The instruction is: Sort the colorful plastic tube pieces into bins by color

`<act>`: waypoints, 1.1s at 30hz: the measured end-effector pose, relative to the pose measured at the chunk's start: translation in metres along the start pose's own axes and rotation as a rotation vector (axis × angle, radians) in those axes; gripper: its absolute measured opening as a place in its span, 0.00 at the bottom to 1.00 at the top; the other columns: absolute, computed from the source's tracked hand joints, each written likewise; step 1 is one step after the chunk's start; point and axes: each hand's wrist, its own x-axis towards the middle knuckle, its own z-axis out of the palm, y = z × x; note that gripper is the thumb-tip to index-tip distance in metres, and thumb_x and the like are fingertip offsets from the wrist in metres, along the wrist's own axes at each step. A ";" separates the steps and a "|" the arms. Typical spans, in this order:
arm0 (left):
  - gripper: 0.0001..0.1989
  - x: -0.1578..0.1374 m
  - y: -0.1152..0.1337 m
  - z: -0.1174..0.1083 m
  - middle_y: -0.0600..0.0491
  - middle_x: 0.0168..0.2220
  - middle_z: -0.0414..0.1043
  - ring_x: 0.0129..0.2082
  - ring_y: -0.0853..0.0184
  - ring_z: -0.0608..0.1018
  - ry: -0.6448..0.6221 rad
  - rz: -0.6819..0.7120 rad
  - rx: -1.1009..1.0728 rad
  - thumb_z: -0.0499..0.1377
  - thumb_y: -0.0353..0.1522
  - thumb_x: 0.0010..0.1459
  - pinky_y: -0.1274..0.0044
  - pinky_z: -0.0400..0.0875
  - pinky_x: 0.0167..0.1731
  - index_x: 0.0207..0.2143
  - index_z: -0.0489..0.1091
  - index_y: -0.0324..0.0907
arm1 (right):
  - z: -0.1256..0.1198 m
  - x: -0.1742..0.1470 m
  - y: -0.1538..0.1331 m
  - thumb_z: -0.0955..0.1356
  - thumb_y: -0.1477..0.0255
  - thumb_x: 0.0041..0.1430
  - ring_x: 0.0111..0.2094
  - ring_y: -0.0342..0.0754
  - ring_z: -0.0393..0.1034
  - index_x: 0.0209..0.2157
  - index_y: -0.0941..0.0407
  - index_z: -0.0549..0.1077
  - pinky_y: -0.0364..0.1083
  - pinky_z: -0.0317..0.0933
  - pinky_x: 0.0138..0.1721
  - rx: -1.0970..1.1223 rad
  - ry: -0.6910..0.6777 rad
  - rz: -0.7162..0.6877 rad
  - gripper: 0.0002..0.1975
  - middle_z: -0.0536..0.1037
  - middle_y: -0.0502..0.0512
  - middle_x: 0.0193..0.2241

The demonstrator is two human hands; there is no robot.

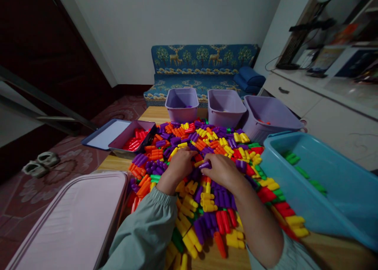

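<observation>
A wide heap of bullet-shaped plastic building pieces in purple, yellow, red, orange and green covers the middle of the wooden table. My left hand reaches into the heap with its fingers curled in. What its fingertips hold is hidden. Close beside it, my right hand pinches a purple plastic piece between thumb and fingers. A yellow piece shows between the two hands; I cannot tell whether it joins the purple one.
Three lilac bins stand along the back. A blue bin with green pieces is at right. An opened box holding red pieces is at left, with a pale pink lid nearer me. A patterned sofa stands beyond.
</observation>
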 end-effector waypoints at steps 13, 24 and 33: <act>0.18 -0.002 0.008 -0.003 0.41 0.40 0.75 0.44 0.56 0.76 0.000 -0.099 0.108 0.51 0.23 0.56 0.71 0.67 0.44 0.45 0.75 0.41 | 0.042 0.024 0.013 0.67 0.66 0.57 0.23 0.47 0.73 0.35 0.52 0.71 0.46 0.64 0.28 0.670 0.283 0.094 0.06 0.79 0.53 0.31; 0.20 0.006 -0.001 -0.002 0.50 0.29 0.75 0.30 0.63 0.77 0.455 -0.330 -0.551 0.58 0.28 0.56 0.75 0.68 0.33 0.52 0.68 0.41 | 0.037 0.031 0.009 0.67 0.68 0.52 0.30 0.50 0.77 0.45 0.55 0.70 0.49 0.72 0.35 1.113 0.438 0.096 0.17 0.80 0.56 0.35; 0.26 0.006 0.005 -0.009 0.54 0.32 0.72 0.25 0.73 0.75 0.281 -0.444 -1.492 0.68 0.44 0.46 0.83 0.66 0.22 0.45 0.71 0.41 | 0.027 0.024 0.004 0.62 0.79 0.56 0.49 0.48 0.72 0.46 0.54 0.76 0.49 0.67 0.51 0.737 0.402 -0.186 0.18 0.76 0.57 0.49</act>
